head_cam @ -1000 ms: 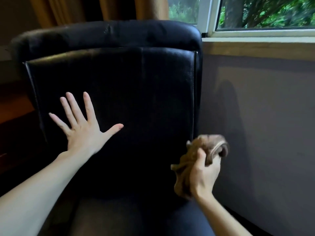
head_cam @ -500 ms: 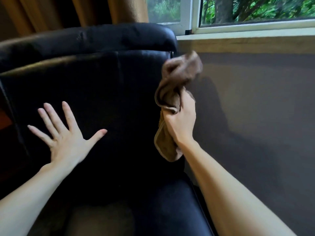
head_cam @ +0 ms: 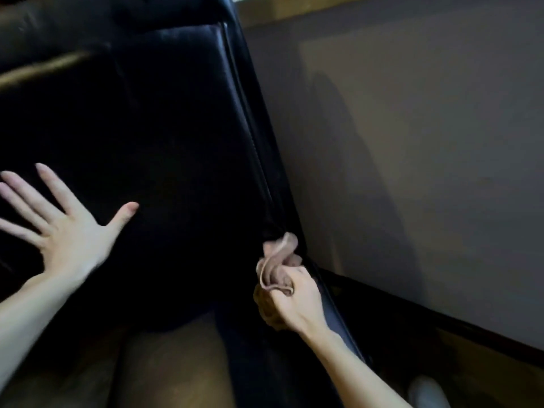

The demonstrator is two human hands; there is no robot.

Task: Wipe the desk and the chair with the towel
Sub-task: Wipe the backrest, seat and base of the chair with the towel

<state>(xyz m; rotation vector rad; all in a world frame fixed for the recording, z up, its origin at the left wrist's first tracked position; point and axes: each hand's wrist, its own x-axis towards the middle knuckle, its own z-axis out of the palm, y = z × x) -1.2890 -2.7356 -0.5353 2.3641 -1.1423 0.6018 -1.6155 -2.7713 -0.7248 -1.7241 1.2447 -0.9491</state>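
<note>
— What is the left hand (head_cam: 67,231) doing?

— It is wide open: four fingers straight and spread, thumb out to the side, the palm turned to the backrest (head_cam: 153,136) of the black chair (head_cam: 176,83). It looks to lie flat on the leather, though the blur at that edge of the view leaves the contact a little unsure. It holds nothing.

— And the right hand (head_cam: 297,304)?

— Closed into a fist round the towel (head_cam: 276,263). The fingers curl about the bunched brown cloth. A fold with a hemmed edge loops out above the thumb, and a lump of cloth shows below the knuckles.

— Where is the towel against the chair?

— Low on the backrest's right edge. The top fold touches the piped seam (head_cam: 248,136) that runs down that side, near where the backrest meets the seat (head_cam: 170,363). The fist itself sits just beside the chair's outer rim.

— What lies round them?

— A plain grey wall (head_cam: 412,142) stands to the right of the chair, with a dark skirting board (head_cam: 426,316) along its foot. The seat shows a dull brown sheen in the middle. Both forearms are bare and reach in from the bottom of the view. A pale shape (head_cam: 426,390) sits at the lower right by the floor, too blurred to name.
</note>
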